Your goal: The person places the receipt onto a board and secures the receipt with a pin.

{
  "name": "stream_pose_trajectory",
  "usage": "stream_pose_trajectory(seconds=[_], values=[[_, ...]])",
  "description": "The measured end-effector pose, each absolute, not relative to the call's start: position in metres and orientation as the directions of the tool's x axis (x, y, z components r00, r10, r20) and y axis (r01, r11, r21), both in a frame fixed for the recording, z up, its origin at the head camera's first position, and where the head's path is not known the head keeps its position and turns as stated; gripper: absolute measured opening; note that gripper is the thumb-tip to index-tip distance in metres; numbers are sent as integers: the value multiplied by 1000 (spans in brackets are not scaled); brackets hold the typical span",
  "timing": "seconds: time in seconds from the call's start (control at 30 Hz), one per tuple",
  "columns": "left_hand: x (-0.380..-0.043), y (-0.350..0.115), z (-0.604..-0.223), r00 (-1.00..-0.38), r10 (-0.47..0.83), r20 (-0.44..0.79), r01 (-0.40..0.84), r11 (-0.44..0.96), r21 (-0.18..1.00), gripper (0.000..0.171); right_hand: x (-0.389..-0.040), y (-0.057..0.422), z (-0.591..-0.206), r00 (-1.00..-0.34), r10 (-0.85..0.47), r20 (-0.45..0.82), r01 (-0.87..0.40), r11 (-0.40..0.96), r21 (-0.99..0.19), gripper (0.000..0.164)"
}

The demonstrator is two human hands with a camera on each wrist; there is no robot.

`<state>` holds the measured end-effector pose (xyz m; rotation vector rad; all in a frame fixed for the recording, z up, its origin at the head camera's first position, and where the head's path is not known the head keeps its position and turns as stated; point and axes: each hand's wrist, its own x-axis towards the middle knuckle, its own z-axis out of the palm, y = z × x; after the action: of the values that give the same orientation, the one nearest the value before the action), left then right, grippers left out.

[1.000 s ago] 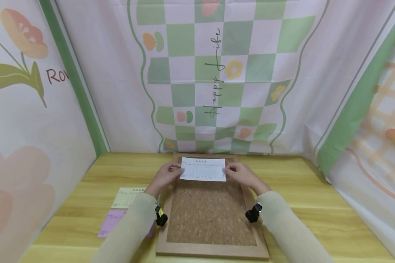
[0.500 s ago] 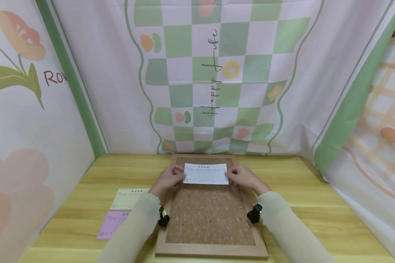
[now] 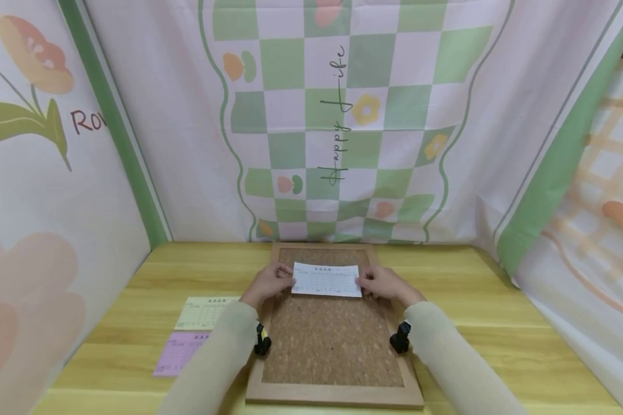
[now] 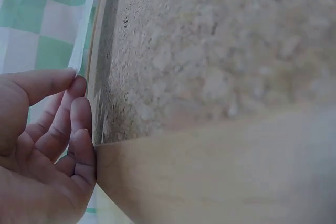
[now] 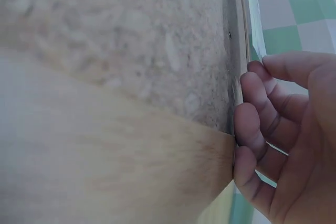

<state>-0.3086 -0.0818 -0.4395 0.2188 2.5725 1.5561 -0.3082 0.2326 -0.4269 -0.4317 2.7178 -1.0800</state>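
Observation:
A white printed form slip (image 3: 326,281) with a ruled grid is stretched between both hands over the upper part of a wood-framed cork board (image 3: 332,346). Its left edge is pinched between thumb and forefinger of my left hand (image 3: 267,285). My right hand (image 3: 387,284) pinches the right edge in the same way. In the left wrist view, the other fingers of the left hand (image 4: 50,135) curl beside the board's frame. The right wrist view shows the right hand (image 5: 286,124) with its lower fingertips right at the frame's edge; the slip appears there only as a thin edge.
Left of the board, a yellow form slip (image 3: 197,311) and a pink form slip (image 3: 179,351) lie on the wooden table (image 3: 477,357), partly hidden by the left sleeve (image 3: 213,357). A patterned curtain (image 3: 291,115) hangs behind the table's far edge.
Both hands have brought the white slip down the board toward me and slightly right, uncovering the board's top strip of cork. The pinch on both edges stays the same.

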Motion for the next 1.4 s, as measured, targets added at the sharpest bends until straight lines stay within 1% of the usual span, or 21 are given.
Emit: stream_pose_trajectory(seconds=[0.23, 0.5, 0.67, 0.87, 1.0, 1.2, 1.4], values=[[-314, -78, -442, -982, 168, -81, 11, 488, 873, 23, -310, 232, -430, -941, -327, -86, -187, 713, -676, 29], [-312, -75, -438, -985, 144, -100, -13, 507, 862, 22, -314, 230, -430, -947, -297, -124, -149, 747, -648, 32], [-311, -73, -435, -989, 127, -82, 0, 541, 841, 22, -313, 228, -427, -947, -276, -162, -115, 766, -632, 33], [-310, -71, -433, -995, 95, -39, 28, 613, 790, 20, -317, 225, -427, -949, -236, -211, -63, 794, -604, 32], [-310, -69, -433, -996, 83, -15, 44, 659, 751, 21, -318, 223, -425, -951, -226, -212, -63, 810, -583, 34], [-316, -67, -438, -998, 57, -18, 26, 694, 720, 21, -318, 219, -423, -951, -203, -232, -43, 833, -552, 40], [-319, -67, -441, -999, 19, -26, -5, 700, 714, 20, -321, 217, -422, -949, -192, -250, -33, 849, -527, 43]])
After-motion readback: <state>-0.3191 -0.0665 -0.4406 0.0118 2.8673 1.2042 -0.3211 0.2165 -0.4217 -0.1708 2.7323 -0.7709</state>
